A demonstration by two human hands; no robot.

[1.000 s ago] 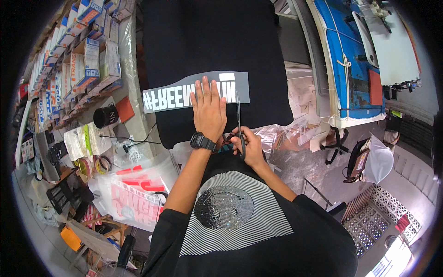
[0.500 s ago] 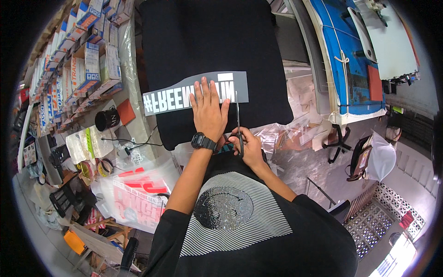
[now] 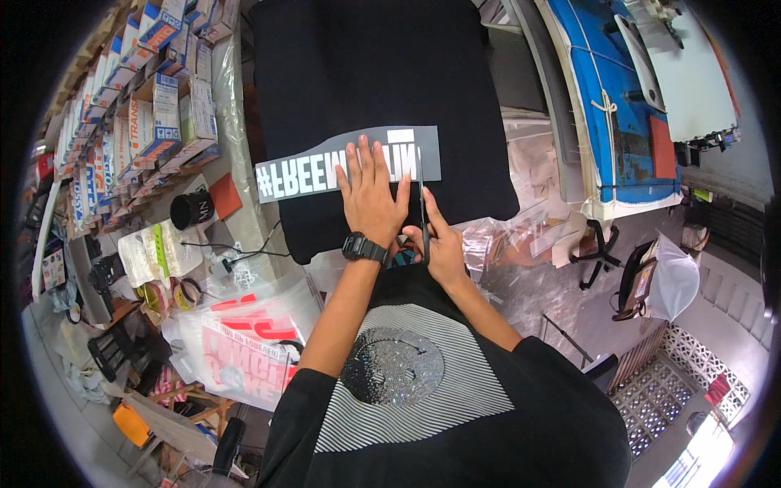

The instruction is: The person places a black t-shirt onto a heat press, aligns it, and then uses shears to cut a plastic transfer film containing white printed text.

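Note:
A grey transfer film strip with mirrored white block lettering lies across a black cloth. My left hand, wearing a black digital watch, rests flat on the strip with its fingers stretched out and covers some letters. My right hand holds a pair of scissors. Their blades point away from me and reach into the strip just right of the last letter. Part of the scissors' handle is hidden by my fingers.
Cardboard boxes are stacked at the far left, above a black mug. Printed red-and-white film sheets lie lower left. Clear plastic scraps lie to the right, beside a blue-covered machine.
The scissors have shifted slightly, and my right index finger now stretches forward alongside them. My left hand stays flat on the strip.

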